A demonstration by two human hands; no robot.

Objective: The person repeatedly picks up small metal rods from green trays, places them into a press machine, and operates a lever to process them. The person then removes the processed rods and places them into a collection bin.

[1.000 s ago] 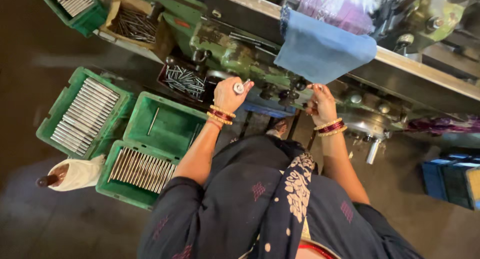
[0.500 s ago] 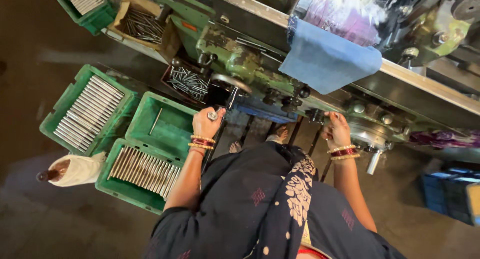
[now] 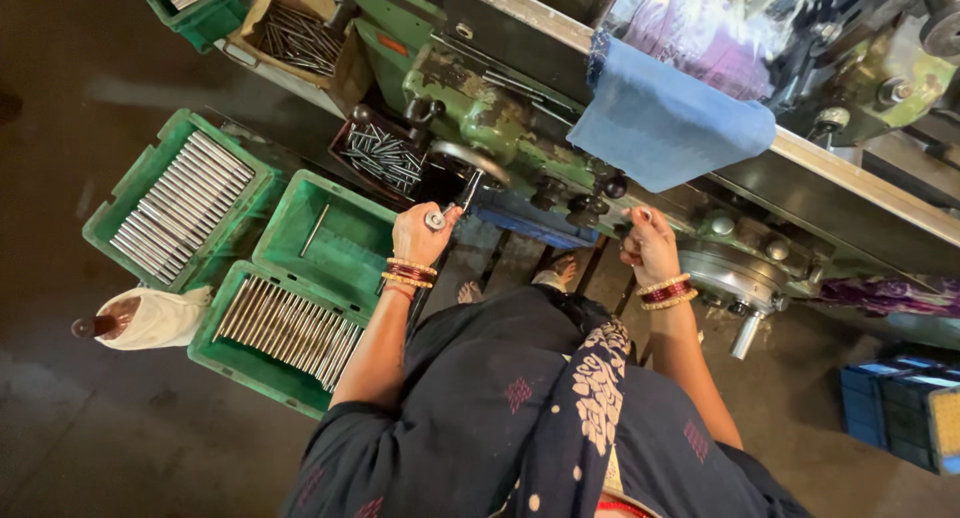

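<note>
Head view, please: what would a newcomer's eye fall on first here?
Probably the green machine across the top, with a blue cloth draped over its edge. Below it, the left hand grips a crank handle while the right hand rests at the machine's front. At left, green crates hold rows of shiny metal rods.

Left hand [image 3: 420, 236] fisted, arm outstretched, right hand [image 3: 650, 246] raised, fingers seemingly curled
</note>
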